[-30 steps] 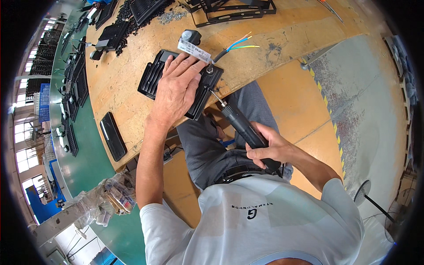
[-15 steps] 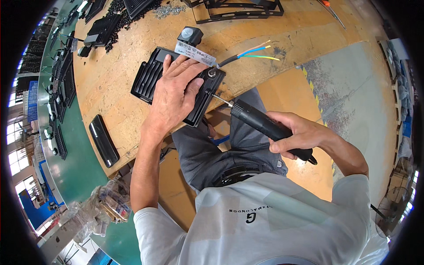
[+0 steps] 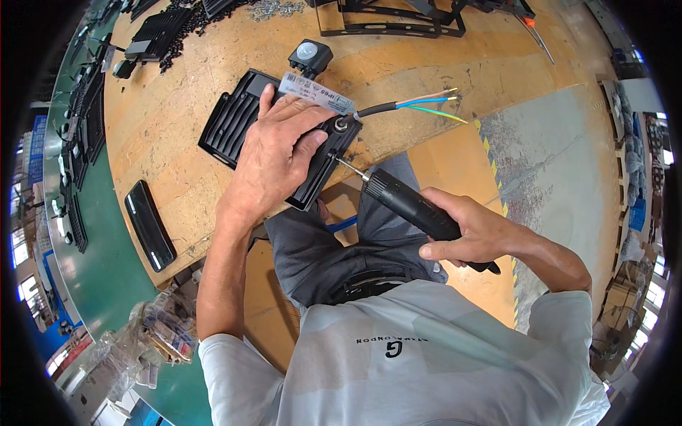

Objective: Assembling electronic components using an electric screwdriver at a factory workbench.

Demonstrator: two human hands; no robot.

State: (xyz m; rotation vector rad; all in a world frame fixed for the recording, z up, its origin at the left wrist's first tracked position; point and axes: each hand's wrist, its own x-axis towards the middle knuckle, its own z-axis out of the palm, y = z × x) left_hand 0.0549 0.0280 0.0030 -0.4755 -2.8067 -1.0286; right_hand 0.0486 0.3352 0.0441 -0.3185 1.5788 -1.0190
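Note:
A black floodlight (image 3: 231, 122) with a finned back lies at the table's front edge, partly overhanging it. My left hand (image 3: 273, 156) grips it across the back, fingers on the housing and thumb beside the cable gland (image 3: 341, 124). A motion sensor (image 3: 310, 57) is attached at its far side. A printed label (image 3: 316, 91) stands over my fingers, and a cable (image 3: 376, 109) with bared brown, blue and yellow-green wires sticks out right. My right hand (image 3: 472, 231) is wrapped round a black electric screwdriver (image 3: 408, 202); its bit touches the housing's near right edge.
A glossy black phone-like slab (image 3: 150, 226) lies on the table at left. Black brackets (image 3: 391, 27) and an orange-handled screwdriver (image 3: 538, 39) lie at the back. Small black parts (image 3: 181, 46) are heaped at far left. More floodlights (image 3: 89, 128) line the green surface (image 3: 117, 263).
The view has shifted slightly. The screwdriver's bit stays at the housing's near edge, and my left hand keeps its place on the floodlight.

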